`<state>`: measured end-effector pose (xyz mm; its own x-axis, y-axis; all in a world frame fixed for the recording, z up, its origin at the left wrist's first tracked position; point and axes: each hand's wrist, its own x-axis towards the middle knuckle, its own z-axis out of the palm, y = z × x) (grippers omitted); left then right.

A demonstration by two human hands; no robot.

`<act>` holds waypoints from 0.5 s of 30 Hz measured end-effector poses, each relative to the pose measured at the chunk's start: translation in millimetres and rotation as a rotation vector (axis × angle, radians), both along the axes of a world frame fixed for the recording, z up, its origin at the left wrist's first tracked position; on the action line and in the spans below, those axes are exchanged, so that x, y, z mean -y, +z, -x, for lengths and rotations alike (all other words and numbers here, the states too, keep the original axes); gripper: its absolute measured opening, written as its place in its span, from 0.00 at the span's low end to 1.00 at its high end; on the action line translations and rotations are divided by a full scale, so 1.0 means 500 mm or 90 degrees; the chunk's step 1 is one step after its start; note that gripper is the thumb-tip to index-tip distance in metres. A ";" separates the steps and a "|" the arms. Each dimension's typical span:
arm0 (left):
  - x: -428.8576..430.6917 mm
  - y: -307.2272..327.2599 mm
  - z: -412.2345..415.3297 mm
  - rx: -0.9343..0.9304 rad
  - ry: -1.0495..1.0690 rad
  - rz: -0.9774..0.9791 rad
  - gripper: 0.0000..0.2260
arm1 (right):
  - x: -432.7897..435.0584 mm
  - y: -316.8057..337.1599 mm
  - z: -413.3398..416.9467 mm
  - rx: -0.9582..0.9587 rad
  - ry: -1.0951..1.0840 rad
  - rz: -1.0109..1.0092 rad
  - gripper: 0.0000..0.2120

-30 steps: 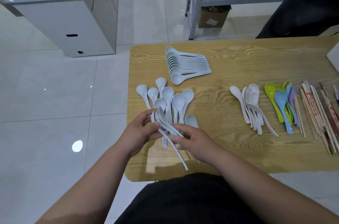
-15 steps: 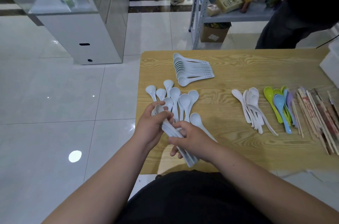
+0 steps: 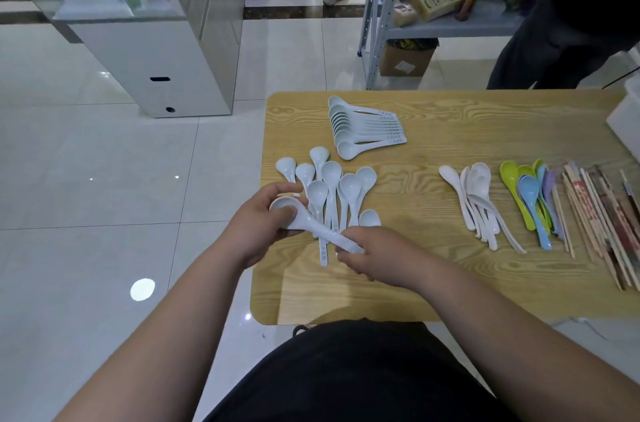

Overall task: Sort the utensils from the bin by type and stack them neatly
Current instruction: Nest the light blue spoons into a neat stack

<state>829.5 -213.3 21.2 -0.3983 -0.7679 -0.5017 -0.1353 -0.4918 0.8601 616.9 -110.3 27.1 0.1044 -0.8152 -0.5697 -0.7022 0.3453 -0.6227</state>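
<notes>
Partly under right hand point(image 3: 372, 255), spoon stack point(image 3: 313, 227)

Held: nested pale-blue spoons point(image 3: 323, 235), bowls left; loose spoons point(image 3: 331, 173) fanned beneath; stacked row point(image 3: 367, 131) behind.

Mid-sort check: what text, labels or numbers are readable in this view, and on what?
Nothing reads clearly.
Chopstick wrappers: red print, blurred.
Tan box on the shelf: dark print, blurred.
Cardboard box under the shelf: white label, too small.
Held white spoons: faint handle marks, too small.
</notes>
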 end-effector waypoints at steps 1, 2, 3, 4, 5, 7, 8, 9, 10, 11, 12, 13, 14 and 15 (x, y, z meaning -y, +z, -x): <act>0.003 -0.002 -0.002 0.057 -0.046 0.032 0.16 | 0.006 -0.003 0.010 -0.066 0.038 0.029 0.09; 0.005 -0.002 0.000 0.113 -0.082 0.063 0.17 | 0.012 -0.008 0.019 -0.116 0.064 0.052 0.09; 0.006 -0.001 0.005 0.157 -0.102 0.085 0.17 | 0.019 -0.012 0.028 -0.139 0.076 0.070 0.10; 0.006 -0.002 0.011 0.182 -0.107 0.098 0.16 | 0.025 -0.014 0.034 -0.137 0.074 0.077 0.11; 0.006 -0.003 0.019 0.192 -0.103 0.104 0.16 | 0.032 -0.016 0.040 -0.121 0.065 0.079 0.13; 0.004 -0.011 0.038 0.192 -0.100 0.113 0.16 | 0.045 -0.015 0.051 -0.092 0.054 0.080 0.15; 0.003 -0.017 0.048 0.194 -0.099 0.119 0.15 | 0.053 -0.017 0.058 -0.087 0.057 0.083 0.15; 0.005 -0.022 0.058 0.202 -0.098 0.127 0.15 | 0.061 -0.020 0.067 -0.086 0.058 0.090 0.14; 0.010 -0.027 0.067 0.218 -0.104 0.138 0.15 | 0.070 -0.026 0.077 -0.091 0.062 0.096 0.13; 0.018 -0.030 0.076 0.239 -0.119 0.150 0.14 | 0.079 -0.030 0.088 -0.094 0.067 0.102 0.12; 0.027 -0.033 0.085 0.257 -0.142 0.159 0.14 | 0.088 -0.036 0.100 -0.099 0.074 0.104 0.11; 0.038 -0.037 0.095 0.268 -0.165 0.164 0.13 | 0.097 -0.041 0.111 -0.100 0.078 0.106 0.10; 0.049 -0.042 0.105 0.273 -0.183 0.164 0.13 | 0.107 -0.045 0.122 -0.100 0.080 0.101 0.10; 0.060 -0.047 0.117 0.276 -0.192 0.165 0.12 | 0.117 -0.052 0.134 -0.095 0.079 0.096 0.09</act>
